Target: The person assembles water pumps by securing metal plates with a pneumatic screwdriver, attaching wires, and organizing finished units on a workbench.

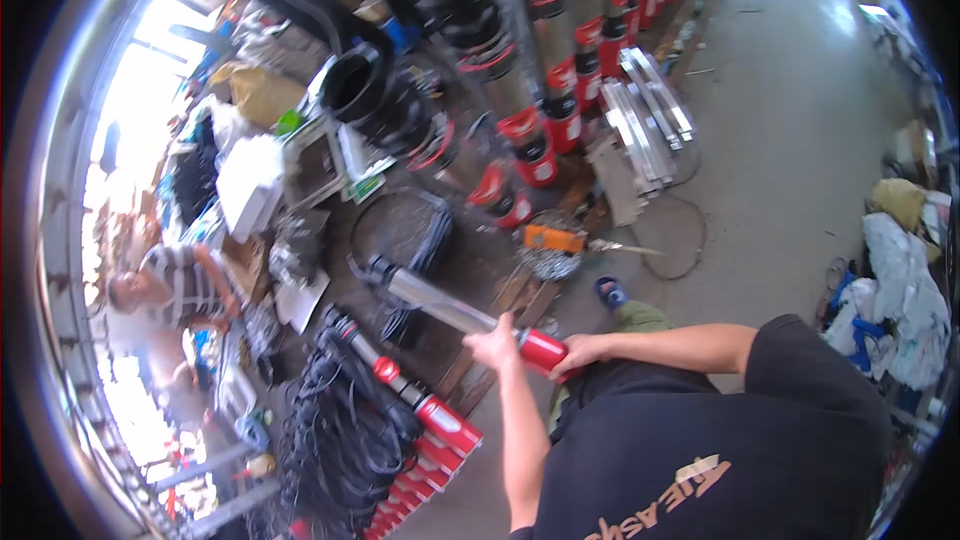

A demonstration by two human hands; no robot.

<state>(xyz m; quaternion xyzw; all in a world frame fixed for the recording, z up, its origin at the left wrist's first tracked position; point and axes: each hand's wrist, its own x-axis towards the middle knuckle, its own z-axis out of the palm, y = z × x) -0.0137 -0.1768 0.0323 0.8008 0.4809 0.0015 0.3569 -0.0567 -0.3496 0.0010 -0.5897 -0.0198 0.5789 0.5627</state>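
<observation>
A long steel submersible pump (445, 306) with a red end section and a dark tip slants across in front of me. Its tip points up and to the left, away from my body. My left hand (493, 344) is closed round the steel just beyond the red section. Close to my waist, my right hand (582, 353) grips the red end. Part of that end is hidden behind my fingers. The pump is held up off the floor, nearer to me than the cable coil beyond it.
Left of me lies a row of similar red-ended pumps (447, 422) with bundled black cables (345, 430). Large black-topped pumps (385, 105) stand ahead. An orange chain hoist (553, 238) and metal bars (640, 130) lie on the floor. Another person (185, 280) is at far left.
</observation>
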